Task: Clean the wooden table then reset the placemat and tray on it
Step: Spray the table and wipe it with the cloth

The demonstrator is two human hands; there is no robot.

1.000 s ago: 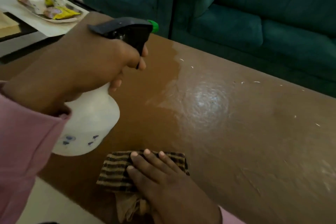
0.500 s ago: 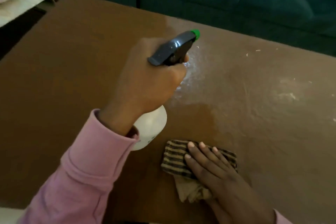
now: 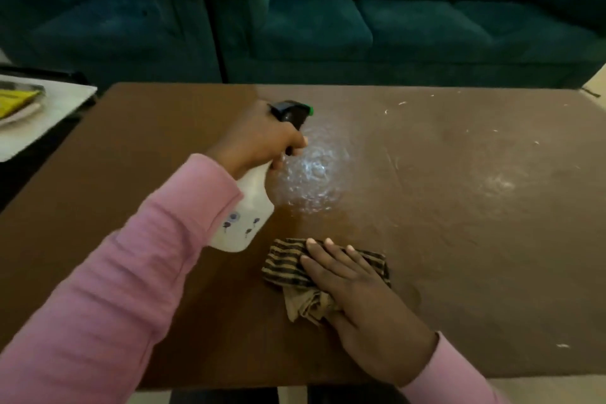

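The wooden table point(image 3: 459, 239) fills the view, with white crumbs and smears on its right half and a wet sprayed patch point(image 3: 311, 170) near the middle. My left hand point(image 3: 259, 138) grips a white spray bottle point(image 3: 242, 220) by its black trigger head, nozzle pointing right over the wet patch. My right hand point(image 3: 357, 298) lies flat, fingers straight, on a striped brown cloth point(image 3: 295, 269) near the table's front edge. At the far left, a tray point(image 3: 19, 115) with yellow packets sits on a white placemat point(image 3: 55, 108), off the table.
A dark green sofa point(image 3: 360, 20) stands just behind the table's far edge. The tray and placemat rest on a low black stand point(image 3: 39, 154) beside the table's left end.
The view has pulled back and now shows the whole table. My left hand still grips the bottle over the wet patch, which looks wider. My right hand has stayed on the cloth.
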